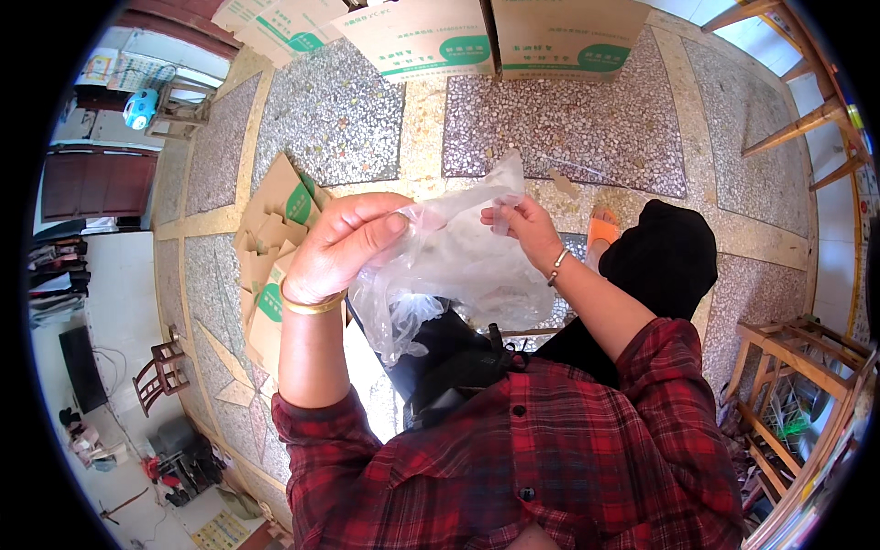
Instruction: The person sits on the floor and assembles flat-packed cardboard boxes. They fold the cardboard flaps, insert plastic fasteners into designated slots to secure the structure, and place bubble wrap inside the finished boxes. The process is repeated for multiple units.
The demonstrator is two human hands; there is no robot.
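As both hands pinch it, the clear plastic bag (458, 261) hangs crumpled.

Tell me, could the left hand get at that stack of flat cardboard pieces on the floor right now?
Probably not at once: the left hand is pinching the clear plastic bag, as is the right hand. The cardboard stack lies just beyond it on the left, nothing between, so it looks reachable once freed.

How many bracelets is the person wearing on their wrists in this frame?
2. A gold bangle bracelet circles the wrist of the left hand; a thin silver bracelet sits on the wrist of the right hand. Both hands hold a clear plastic bag.
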